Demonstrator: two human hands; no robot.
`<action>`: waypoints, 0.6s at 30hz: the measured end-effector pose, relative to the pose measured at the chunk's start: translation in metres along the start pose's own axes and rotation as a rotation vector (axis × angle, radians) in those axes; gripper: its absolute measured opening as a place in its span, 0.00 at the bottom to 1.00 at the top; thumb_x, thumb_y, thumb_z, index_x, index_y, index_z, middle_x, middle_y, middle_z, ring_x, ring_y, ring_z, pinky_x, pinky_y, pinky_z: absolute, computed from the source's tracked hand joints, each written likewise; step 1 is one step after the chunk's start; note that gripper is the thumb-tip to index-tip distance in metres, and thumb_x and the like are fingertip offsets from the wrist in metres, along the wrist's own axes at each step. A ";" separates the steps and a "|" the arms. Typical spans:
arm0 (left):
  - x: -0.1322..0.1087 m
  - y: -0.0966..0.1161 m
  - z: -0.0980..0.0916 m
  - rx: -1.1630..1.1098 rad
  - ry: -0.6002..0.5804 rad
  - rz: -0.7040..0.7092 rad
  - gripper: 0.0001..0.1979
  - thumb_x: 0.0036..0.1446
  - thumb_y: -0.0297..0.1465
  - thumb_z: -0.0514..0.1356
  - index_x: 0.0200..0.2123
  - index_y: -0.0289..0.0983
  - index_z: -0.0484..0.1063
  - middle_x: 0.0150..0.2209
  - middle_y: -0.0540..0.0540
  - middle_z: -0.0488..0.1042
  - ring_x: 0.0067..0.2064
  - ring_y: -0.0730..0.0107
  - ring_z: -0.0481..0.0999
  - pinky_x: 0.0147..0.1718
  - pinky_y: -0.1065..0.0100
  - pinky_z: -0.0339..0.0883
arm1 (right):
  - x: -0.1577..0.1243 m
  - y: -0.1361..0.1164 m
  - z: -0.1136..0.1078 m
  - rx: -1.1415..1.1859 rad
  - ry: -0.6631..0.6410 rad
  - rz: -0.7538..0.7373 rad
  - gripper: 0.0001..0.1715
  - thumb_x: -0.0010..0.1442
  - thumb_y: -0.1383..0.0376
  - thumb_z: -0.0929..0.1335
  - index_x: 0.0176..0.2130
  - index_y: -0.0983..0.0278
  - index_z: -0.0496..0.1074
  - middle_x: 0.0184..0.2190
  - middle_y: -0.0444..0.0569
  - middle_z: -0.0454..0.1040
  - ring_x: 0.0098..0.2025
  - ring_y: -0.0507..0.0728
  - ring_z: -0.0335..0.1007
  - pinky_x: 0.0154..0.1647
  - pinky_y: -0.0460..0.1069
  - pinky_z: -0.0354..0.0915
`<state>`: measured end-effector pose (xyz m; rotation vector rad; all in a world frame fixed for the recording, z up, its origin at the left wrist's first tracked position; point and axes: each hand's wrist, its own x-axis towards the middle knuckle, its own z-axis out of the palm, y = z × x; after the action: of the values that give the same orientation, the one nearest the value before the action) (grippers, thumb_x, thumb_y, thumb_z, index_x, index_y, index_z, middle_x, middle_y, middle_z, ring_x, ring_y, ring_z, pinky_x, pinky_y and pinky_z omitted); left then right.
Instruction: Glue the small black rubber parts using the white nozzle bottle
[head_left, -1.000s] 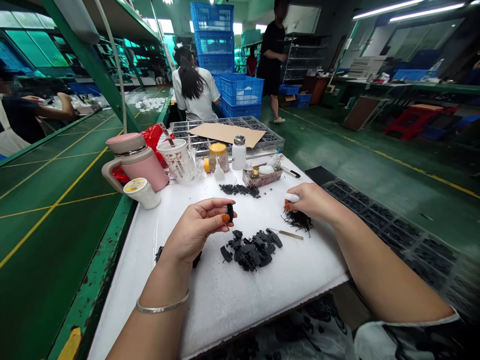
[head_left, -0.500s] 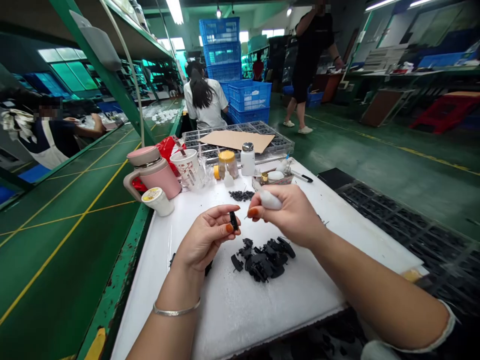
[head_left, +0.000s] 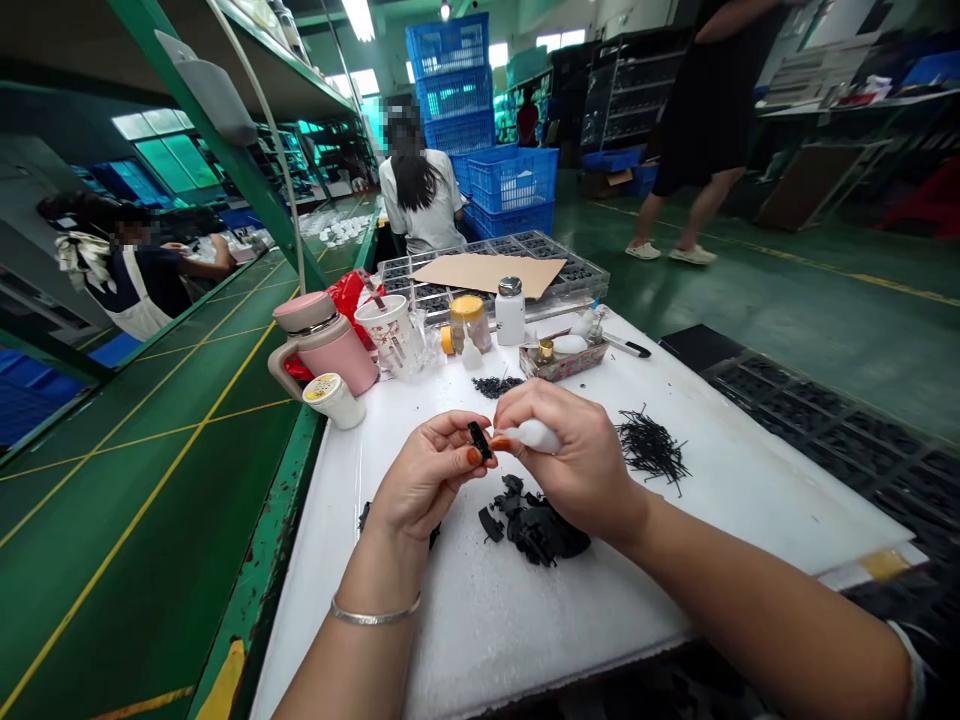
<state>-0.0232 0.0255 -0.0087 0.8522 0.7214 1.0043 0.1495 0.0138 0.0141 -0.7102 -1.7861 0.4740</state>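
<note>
My left hand [head_left: 427,475] pinches a small black plastic part [head_left: 478,441] between thumb and fingers above the white table [head_left: 720,480]. My right hand [head_left: 574,450] is closed round a small white tool [head_left: 534,435] whose tip touches that part. Below the hands lies a heap of black plastic parts [head_left: 536,525]. To the right is a bundle of thin black pins [head_left: 651,450]. A smaller pile of tiny black bits [head_left: 496,385] lies farther back.
At the table's far end stand a pink mug [head_left: 324,345], a lidded white cup [head_left: 334,398], a printed cup [head_left: 386,328], small jars [head_left: 471,320], a white bottle [head_left: 510,310] and a small box [head_left: 562,358]. Compartment trays under cardboard [head_left: 495,272] lie behind. People work and walk nearby.
My right hand left the pin bundle and came across to my left hand, bringing the white tool against the black part. The camera view shifted, and the walking person moved right.
</note>
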 end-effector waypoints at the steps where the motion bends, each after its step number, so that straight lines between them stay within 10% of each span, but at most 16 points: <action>1: 0.000 0.000 0.001 -0.001 0.000 -0.004 0.16 0.38 0.26 0.73 0.35 0.35 0.76 0.27 0.49 0.77 0.27 0.76 0.76 0.26 0.78 0.69 | 0.000 0.001 0.001 -0.008 0.005 -0.030 0.07 0.57 0.74 0.67 0.32 0.62 0.69 0.32 0.47 0.73 0.35 0.53 0.70 0.38 0.48 0.66; 18: 0.002 -0.003 0.001 -0.017 0.040 -0.001 0.14 0.35 0.24 0.73 0.29 0.34 0.76 0.25 0.50 0.77 0.26 0.76 0.76 0.26 0.78 0.69 | -0.008 0.011 0.004 -0.264 -0.035 -0.274 0.09 0.57 0.76 0.64 0.34 0.63 0.68 0.35 0.51 0.74 0.37 0.55 0.70 0.37 0.50 0.67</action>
<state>-0.0200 0.0258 -0.0109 0.8195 0.7459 1.0278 0.1497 0.0169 0.0000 -0.6256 -1.9648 0.0672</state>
